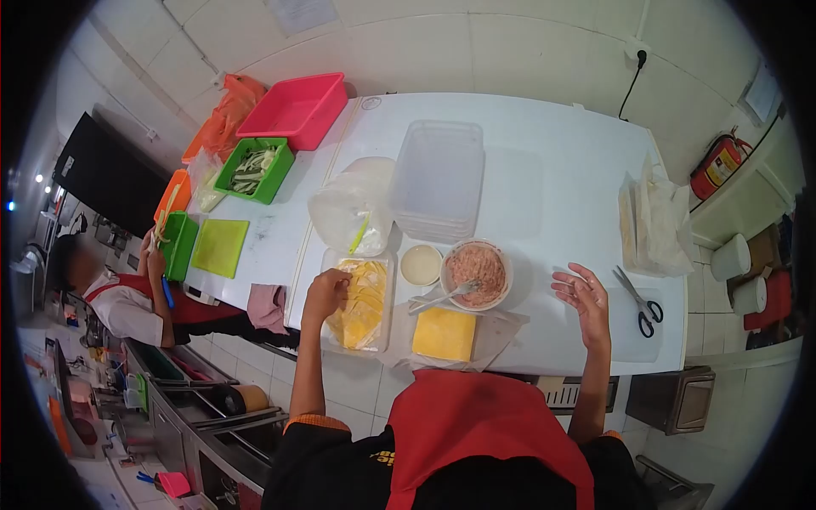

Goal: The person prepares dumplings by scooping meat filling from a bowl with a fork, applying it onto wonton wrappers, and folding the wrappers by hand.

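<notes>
My left hand point(328, 294) is over the left side of a clear plastic tray point(387, 338) of folded yellow wrappers point(364, 313). Its fingers curl inward, and whatever they may hold is hidden. Out to the right, my right hand point(585, 296) hovers above the table with its fingers apart and nothing in them. Between my hands stands a white bowl of pinkish minced filling point(478, 263), a fork point(450, 295) resting in it. A square stack of yellow wrapper sheets point(444, 333) lies on paper in front of the bowl. Beside the bowl is a small cup of pale liquid point(421, 265).
Behind the bowl stand stacked clear containers point(438, 178), with a plastic bag point(353, 200) to their left. Black-handled scissors point(639, 302) lie at right, near packaging point(654, 221). A co-worker point(127, 297) is at left by a green crate point(255, 168) and green board point(221, 248).
</notes>
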Action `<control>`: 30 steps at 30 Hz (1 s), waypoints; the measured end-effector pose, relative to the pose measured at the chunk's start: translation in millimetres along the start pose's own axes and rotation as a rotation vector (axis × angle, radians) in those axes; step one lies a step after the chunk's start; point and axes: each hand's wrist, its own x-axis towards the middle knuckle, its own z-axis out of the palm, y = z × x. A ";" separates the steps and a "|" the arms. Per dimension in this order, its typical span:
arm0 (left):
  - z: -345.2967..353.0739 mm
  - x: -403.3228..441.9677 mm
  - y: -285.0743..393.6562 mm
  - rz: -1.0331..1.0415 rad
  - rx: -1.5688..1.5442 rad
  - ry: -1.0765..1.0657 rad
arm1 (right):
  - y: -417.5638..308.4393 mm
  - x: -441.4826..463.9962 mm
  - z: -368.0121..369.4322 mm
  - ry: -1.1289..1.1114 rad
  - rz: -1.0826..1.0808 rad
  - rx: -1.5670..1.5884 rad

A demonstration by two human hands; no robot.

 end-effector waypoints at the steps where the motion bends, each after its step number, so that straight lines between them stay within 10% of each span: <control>1: 0.6 1.2 1.2 0.036 0.042 0.013 | 1.1 -0.2 -0.7 0.002 0.004 0.005; 17: -10.1 -0.9 83.6 0.262 -0.046 0.144 | 24.3 -3.1 -2.5 0.018 0.004 -0.034; 24: 15.0 -22.2 174.6 0.440 -0.199 -0.012 | 99.5 -13.5 21.8 -0.481 -0.065 -0.801; 30: 38.7 -31.4 174.8 0.433 -0.195 -0.133 | 123.2 -15.2 40.8 -0.390 -0.378 -1.131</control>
